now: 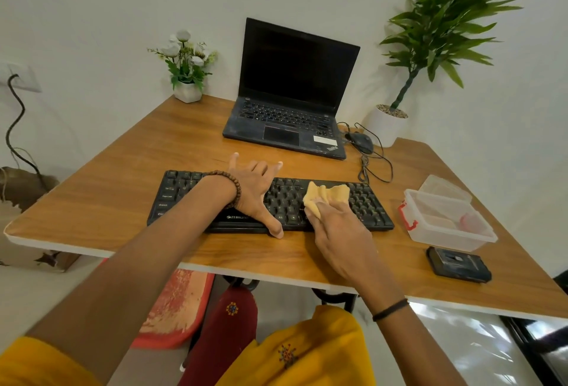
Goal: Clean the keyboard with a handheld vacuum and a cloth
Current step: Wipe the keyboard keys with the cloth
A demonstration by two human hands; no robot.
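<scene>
A: Left hand?
B: Spread wide across black plastic keyboard, thumb on near edge, fingertips past far edge.
A: Right hand?
B: Gripping crumpled yellow cloth, pressed on keys just right of left hand.
A: Containers?
B: Clear plastic box with red latch, right of right hand. Pale pieces and something pink inside, blurred. Clear lid just behind. Small black boxy device nearer.

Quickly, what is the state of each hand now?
Left hand: open, pressing on the keyboard.
Right hand: holding the yellow cloth.
</scene>
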